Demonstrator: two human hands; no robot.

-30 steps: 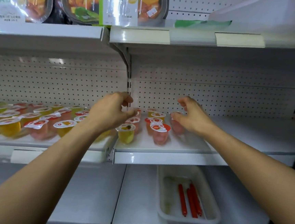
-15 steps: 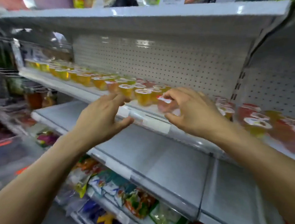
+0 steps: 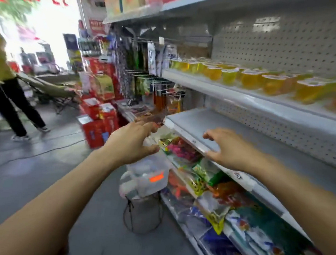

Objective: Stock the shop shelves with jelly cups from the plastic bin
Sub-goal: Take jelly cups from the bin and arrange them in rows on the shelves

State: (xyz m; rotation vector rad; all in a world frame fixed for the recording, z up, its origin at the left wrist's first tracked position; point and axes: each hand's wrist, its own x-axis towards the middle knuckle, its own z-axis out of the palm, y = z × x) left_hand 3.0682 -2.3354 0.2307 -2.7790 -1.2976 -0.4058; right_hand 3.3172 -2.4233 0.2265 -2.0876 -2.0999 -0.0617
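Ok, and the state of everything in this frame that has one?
left hand: open, holding nothing.
right hand: open, fingers relaxed, holding nothing.
plastic bin: standing on a stool in the aisle; contents too blurred to tell.
jelly cups: upright, in rows on the upper shelf.

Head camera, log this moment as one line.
left hand: open, holds nothing | right hand: open, holds nothing | plastic bin: below left hand | jelly cups: on shelf

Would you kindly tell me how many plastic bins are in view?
1. The plastic bin sits on a wire stand in the aisle, beside the snack packets, seen just under the left hand. Another could be hidden behind the arms.
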